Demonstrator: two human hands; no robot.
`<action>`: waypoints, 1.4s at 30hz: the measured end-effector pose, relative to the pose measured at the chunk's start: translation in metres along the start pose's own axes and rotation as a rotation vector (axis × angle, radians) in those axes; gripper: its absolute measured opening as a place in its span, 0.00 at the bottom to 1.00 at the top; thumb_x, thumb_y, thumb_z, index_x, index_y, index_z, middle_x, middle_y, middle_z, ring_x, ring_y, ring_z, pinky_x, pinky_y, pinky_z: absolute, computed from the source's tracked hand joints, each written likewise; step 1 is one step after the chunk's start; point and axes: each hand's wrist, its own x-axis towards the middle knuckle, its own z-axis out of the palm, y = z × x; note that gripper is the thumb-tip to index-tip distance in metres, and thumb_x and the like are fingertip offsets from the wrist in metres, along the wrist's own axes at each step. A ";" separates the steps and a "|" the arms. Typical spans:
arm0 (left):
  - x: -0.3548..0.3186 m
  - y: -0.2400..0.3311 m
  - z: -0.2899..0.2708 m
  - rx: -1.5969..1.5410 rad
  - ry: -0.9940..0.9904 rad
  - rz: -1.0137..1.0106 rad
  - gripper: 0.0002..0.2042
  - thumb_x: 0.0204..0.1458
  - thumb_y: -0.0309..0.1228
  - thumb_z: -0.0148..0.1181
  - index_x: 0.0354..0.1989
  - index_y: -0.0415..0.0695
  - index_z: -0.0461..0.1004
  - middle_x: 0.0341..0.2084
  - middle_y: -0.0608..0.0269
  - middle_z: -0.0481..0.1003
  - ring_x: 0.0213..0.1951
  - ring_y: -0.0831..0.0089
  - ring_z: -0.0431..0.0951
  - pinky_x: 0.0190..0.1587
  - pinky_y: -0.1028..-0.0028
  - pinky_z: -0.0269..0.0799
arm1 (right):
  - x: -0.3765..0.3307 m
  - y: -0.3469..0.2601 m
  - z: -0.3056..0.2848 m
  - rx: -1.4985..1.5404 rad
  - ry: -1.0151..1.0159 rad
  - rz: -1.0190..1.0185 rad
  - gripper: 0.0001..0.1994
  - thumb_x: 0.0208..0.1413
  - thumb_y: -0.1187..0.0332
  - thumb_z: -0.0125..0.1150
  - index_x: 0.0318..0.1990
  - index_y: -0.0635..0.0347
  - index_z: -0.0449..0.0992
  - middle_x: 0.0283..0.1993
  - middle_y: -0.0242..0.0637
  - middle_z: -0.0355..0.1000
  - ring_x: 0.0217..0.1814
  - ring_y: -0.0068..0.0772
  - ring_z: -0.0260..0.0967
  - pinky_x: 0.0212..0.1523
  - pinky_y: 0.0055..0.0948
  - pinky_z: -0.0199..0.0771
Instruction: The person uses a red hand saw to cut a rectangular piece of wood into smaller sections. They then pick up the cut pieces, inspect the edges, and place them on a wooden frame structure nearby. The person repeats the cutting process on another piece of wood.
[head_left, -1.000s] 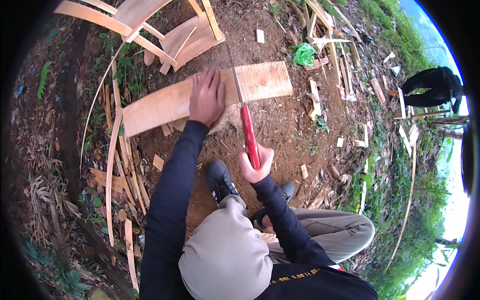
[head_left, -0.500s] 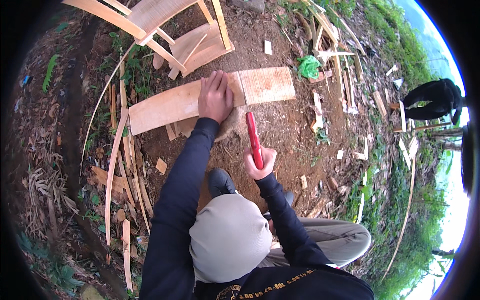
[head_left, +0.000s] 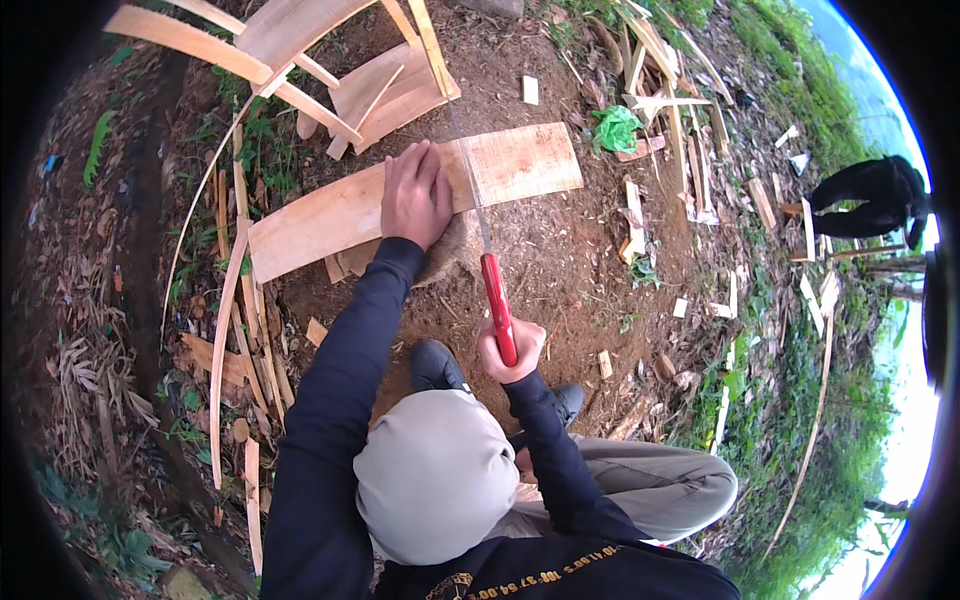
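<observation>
While the left hand [head_left: 415, 195] lay palm down on the pale board [head_left: 320, 215], the right hand [head_left: 513, 350] was wrapped around the red handle [head_left: 497, 305] of a saw, lower down and a little right of the frame's middle. The board sat in the upper middle of the frame, over a rough, stump-like block [head_left: 458, 250], its long axis running sideways with a slight climb toward the right. The saw's thin blade [head_left: 484, 228] ran nearly up and down the picture, leaning a little left at the top, so the two long axes met almost square.

From the right fist, the board lay straight up the frame, with the handle and a short bare stretch of blade between them; those fingers were apart from the wood. The left hand was the nearer one: it touched the board just left of the blade, fingers close together and pointing up the frame, pressed flat and pinching nothing visible. Whether its fingertips curled over the far edge could not be told. The blade's line left the longer part of the board on the left, under that hand, and the shorter part on the right, which neither hand touched. How deep the blade sat in the wood could not be made out.
</observation>
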 end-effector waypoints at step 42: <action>0.008 0.006 -0.005 -0.098 -0.096 0.003 0.15 0.55 0.27 0.54 0.52 0.40 0.76 0.50 0.52 0.76 0.57 0.55 0.72 0.68 0.52 0.59 | 0.019 -0.018 0.010 0.089 0.079 0.184 0.03 0.46 0.75 0.60 0.23 0.61 0.75 0.14 0.36 0.64 0.13 0.26 0.63 0.20 0.28 0.65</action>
